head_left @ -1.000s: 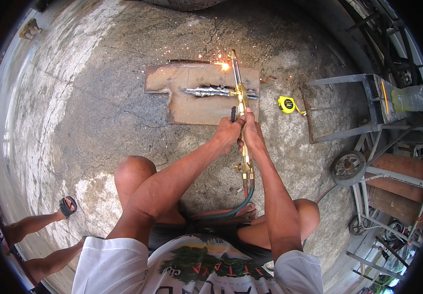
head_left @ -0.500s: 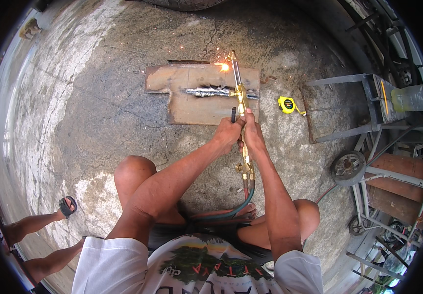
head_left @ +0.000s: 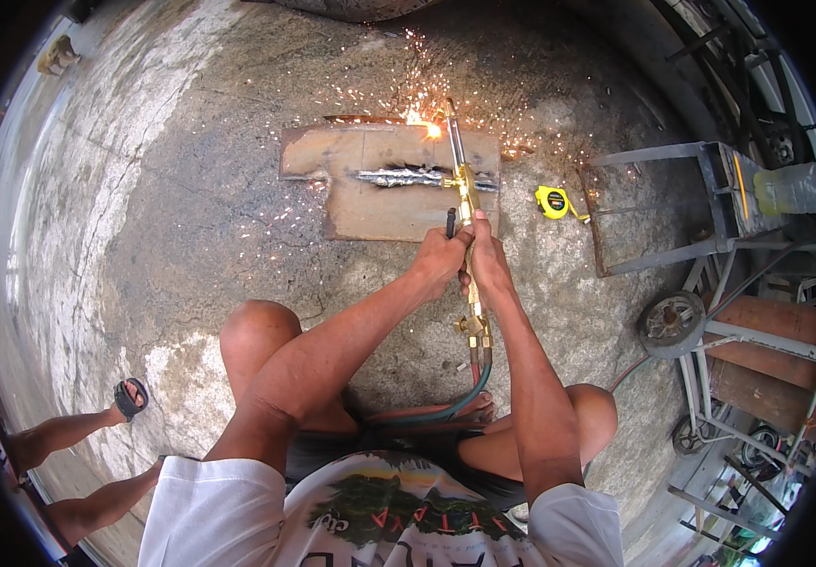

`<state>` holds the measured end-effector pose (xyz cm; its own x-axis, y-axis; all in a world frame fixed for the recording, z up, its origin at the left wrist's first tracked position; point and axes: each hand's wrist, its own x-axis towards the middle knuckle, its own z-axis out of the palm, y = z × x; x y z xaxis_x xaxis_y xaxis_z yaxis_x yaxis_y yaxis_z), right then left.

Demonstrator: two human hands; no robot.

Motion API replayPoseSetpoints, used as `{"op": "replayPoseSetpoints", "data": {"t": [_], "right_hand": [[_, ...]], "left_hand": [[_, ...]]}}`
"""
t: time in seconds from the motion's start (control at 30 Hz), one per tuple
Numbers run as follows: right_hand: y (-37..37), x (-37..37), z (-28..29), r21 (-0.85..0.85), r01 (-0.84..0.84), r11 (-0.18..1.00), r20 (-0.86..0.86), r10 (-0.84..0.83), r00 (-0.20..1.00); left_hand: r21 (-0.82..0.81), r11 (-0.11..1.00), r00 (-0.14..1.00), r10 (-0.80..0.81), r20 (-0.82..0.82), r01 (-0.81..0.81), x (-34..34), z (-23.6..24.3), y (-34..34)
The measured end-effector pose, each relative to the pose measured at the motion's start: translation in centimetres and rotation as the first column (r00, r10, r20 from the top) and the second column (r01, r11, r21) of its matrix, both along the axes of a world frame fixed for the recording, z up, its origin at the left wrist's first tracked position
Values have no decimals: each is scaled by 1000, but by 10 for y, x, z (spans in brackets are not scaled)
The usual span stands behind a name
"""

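Observation:
Both my hands grip a brass cutting torch (head_left: 466, 184). My left hand (head_left: 443, 253) is closed round its body near a dark lever, and my right hand (head_left: 488, 257) wraps it from the other side. The torch points away from me, its head over the far edge of a rusty steel plate (head_left: 380, 215). A bright orange glow and a spray of sparks come from that edge beside the tip. On the plate lies a metal bar (head_left: 399, 178) with a blackened, whitish edge, partly under the torch. Two hoses (head_left: 469, 395) run from the torch's rear toward my legs.
A yellow tape measure (head_left: 552, 201) lies on the concrete right of the plate. Farther right are a metal-framed stool (head_left: 718, 194) with a clear plastic container (head_left: 796, 192) and a wheeled cart (head_left: 701, 326) with rust-coloured cylinders. Another person's legs (head_left: 86, 420) are at left; an animal (head_left: 56, 57) is far left.
The sparks have grown from a small burst into a wide spray over the plate and floor. The torch and both hands have hardly moved.

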<state>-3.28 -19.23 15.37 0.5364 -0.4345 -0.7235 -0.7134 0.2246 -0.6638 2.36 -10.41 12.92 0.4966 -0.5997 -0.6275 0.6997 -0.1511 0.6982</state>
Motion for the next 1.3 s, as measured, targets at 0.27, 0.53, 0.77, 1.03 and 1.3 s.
{"op": "replayPoseSetpoints", "data": {"t": [0.27,0.53,0.77,1.03,1.3], "right_hand": [[0,-1,-1,-27,-5,1000,7,5,1000],[0,-2,1,-12,-22,1000,14,22,1000],[1,-2,3,-17,-17,1000,-1,17,1000],[2,-2,6,-16,-19,1000,-6,19,1000],[2,-5,5,-20,-17,1000,-6,16,1000]], "left_hand": [[6,1000,1000,12,-7,-12,-1,1,0],[6,1000,1000,15,0,-15,-2,-2,0],[10,1000,1000,12,-4,-12,-3,-1,-1],[9,1000,1000,10,19,-10,-4,-3,0],[16,1000,1000,-16,15,16,-4,-5,1]]}}
